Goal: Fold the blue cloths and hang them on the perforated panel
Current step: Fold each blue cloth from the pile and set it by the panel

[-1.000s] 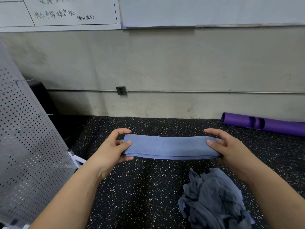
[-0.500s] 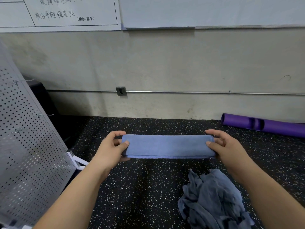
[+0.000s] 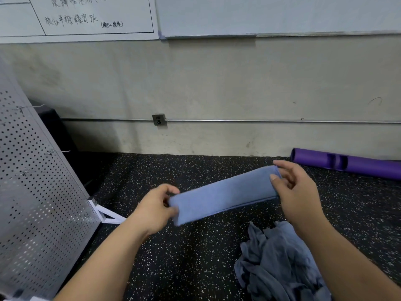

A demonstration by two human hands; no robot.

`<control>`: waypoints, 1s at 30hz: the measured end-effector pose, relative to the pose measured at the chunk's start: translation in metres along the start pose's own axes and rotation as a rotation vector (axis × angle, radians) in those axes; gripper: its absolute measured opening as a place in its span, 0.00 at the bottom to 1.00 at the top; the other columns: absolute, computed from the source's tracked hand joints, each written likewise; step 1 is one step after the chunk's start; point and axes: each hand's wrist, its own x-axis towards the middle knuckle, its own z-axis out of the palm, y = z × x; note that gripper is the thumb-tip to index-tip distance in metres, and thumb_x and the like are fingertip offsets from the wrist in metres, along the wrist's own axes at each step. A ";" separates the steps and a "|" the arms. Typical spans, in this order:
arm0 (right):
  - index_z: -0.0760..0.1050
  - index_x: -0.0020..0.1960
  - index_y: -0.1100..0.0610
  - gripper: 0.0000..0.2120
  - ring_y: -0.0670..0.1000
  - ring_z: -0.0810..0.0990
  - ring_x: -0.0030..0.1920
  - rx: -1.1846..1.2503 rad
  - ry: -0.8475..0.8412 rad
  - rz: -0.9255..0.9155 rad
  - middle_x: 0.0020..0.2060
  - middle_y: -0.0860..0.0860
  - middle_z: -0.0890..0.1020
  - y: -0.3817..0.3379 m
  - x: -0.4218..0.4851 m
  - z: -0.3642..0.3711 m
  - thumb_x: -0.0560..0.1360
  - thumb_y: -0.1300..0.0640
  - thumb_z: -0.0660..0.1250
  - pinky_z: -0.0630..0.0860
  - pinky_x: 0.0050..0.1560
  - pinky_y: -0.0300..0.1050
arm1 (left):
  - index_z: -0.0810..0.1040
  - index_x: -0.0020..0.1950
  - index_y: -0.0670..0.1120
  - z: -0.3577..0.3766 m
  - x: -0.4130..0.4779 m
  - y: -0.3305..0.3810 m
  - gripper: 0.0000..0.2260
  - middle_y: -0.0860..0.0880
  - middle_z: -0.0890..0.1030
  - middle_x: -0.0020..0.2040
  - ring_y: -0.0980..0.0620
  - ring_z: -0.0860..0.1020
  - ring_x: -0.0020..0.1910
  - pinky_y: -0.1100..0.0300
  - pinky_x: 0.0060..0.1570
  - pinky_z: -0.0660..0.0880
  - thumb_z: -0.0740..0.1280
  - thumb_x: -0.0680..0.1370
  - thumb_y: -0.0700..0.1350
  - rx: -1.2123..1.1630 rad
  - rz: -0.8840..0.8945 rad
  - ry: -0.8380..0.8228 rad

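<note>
Folded cloth (image 3: 223, 195): blue, folded into a long narrow strip, held clear of the floor and tilted, right end higher. The left hand (image 3: 155, 208) pinches its left end; the right hand (image 3: 297, 190) pinches its right end.

Cloth pile (image 3: 280, 263): grey-blue, crumpled, on the floor below the strip's right half.

Perforated panel (image 3: 32, 192): grey metal, leaning, far left, with thin wire hooks.

My feed is lit softly and evenly from above, cool in cast. A thin shadow sits under the whiteboard (image 3: 271, 16), and the corner behind the perforated panel (image 3: 36, 192) goes nearly black; the panel shows a pale sheen low down. The left hand (image 3: 154, 209) and its end of the folded blue cloth (image 3: 223, 194) are smeared, the right hand (image 3: 297, 192) sharper. Straight lines on the wall (image 3: 238, 83) bend slightly toward the frame's edges.
</note>
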 end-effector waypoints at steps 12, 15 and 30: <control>0.78 0.70 0.44 0.20 0.42 0.82 0.64 -0.050 -0.534 -0.337 0.59 0.38 0.85 -0.086 -0.014 0.019 0.83 0.62 0.70 0.76 0.64 0.34 | 0.78 0.67 0.54 0.043 -0.023 0.031 0.25 0.54 0.85 0.61 0.52 0.83 0.62 0.48 0.65 0.79 0.81 0.72 0.50 0.043 0.186 -0.466; 0.78 0.70 0.44 0.20 0.41 0.82 0.63 -0.073 -0.620 -0.345 0.59 0.37 0.86 -0.092 -0.015 0.024 0.83 0.61 0.70 0.76 0.63 0.34 | 0.78 0.71 0.47 0.054 -0.029 0.055 0.21 0.52 0.86 0.64 0.52 0.83 0.65 0.56 0.66 0.78 0.77 0.79 0.39 -0.267 0.229 -0.459; 0.79 0.68 0.53 0.17 0.47 0.87 0.59 0.353 -0.281 -0.023 0.56 0.50 0.88 -0.068 -0.002 0.031 0.80 0.56 0.73 0.82 0.57 0.38 | 0.79 0.67 0.34 0.073 -0.036 0.080 0.13 0.32 0.83 0.60 0.35 0.83 0.57 0.41 0.64 0.79 0.70 0.84 0.39 -0.859 0.174 -0.601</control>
